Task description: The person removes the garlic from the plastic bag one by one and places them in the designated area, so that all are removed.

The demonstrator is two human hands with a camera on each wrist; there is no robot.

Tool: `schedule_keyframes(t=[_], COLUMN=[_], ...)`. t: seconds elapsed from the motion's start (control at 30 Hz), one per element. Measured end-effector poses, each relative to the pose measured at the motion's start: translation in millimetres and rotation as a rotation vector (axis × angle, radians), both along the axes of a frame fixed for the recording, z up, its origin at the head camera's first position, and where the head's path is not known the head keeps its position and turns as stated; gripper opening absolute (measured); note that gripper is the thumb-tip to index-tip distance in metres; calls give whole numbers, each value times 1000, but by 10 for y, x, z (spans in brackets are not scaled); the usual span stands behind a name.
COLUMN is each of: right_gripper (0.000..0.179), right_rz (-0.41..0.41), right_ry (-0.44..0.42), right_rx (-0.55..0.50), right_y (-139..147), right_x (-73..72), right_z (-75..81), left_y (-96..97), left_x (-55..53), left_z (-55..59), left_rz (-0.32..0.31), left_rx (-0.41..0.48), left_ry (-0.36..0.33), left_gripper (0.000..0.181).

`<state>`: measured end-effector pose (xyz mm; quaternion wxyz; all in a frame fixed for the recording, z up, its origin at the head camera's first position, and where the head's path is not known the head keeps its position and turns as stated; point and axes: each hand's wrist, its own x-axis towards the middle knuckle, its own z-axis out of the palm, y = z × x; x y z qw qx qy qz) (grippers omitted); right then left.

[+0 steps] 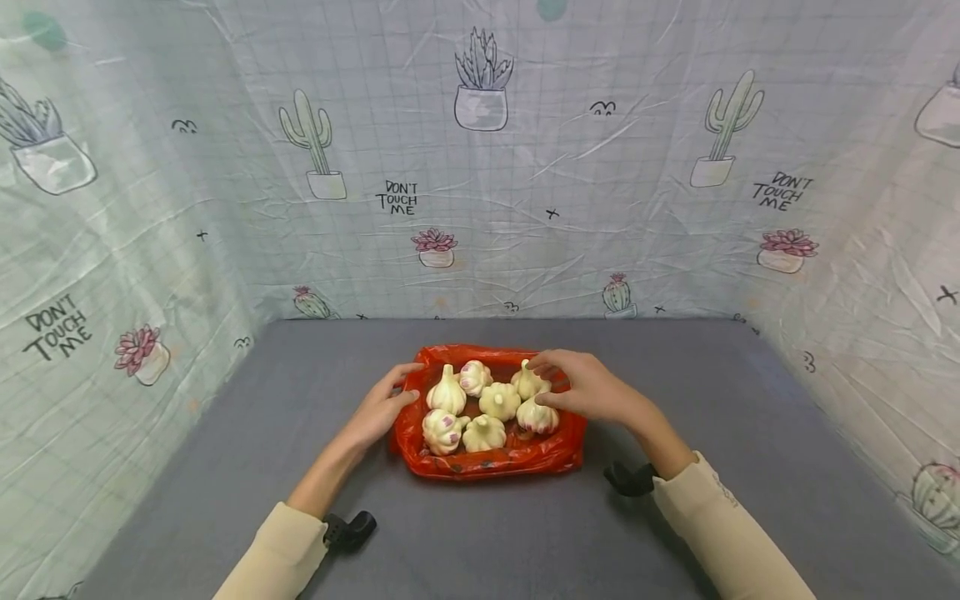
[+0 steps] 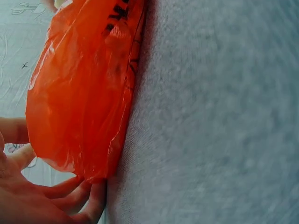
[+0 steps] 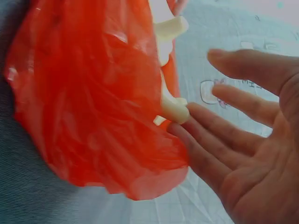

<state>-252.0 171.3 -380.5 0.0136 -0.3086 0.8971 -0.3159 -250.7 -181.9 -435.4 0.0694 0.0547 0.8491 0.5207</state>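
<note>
A red plastic bag point(image 1: 487, 464), spread like a shallow tray with raised sides, holds several garlic bulbs point(image 1: 499, 402). My left hand point(image 1: 375, 412) lies against the bag's left end, its lower fingers touching the red plastic point(image 2: 79, 102) close to the tabletop. Over the right end is my right hand point(image 1: 592, 387), thumb and fingers spread apart. Its lower fingertips reach the bag's rim and a garlic stem point(image 3: 175, 109) in the right wrist view, without gripping it. Parts of the two rightmost bulbs are hidden behind this hand.
The bag stands on a grey tabletop point(image 1: 480, 533). A pale curtain point(image 1: 510, 208) printed with potted cacti encloses the back and both sides. Black wrist cameras point(image 1: 351, 531) are strapped near both cream sleeves.
</note>
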Motion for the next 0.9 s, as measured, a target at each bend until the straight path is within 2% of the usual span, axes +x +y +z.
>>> schedule_keyframes(t=[0.2,0.3,0.6,0.73,0.9], right_gripper=[38,33,18,17,18], right_rz=[-6,-21,22,51,64], right_ry=[-86,-99,-65,-49,-72], right_rx=[30,26,61,92,126], right_y=[52,85,108,81,59], right_x=[-74,-97,-143,-158,-176], right_z=[15,-4,-26,-19,-3], left_y=[-11,-13,-86,-124,-146], left_x=[-11,-25,-51,-50,-50], left_z=[10,4,-47,-54,-84], left_rz=[-30,-42,-87,-86,-102], left_rx=[-22,-10,17,16,29], left_ry=[-10,-12,0,-10,1], left_gripper=[50,51,56,56,53])
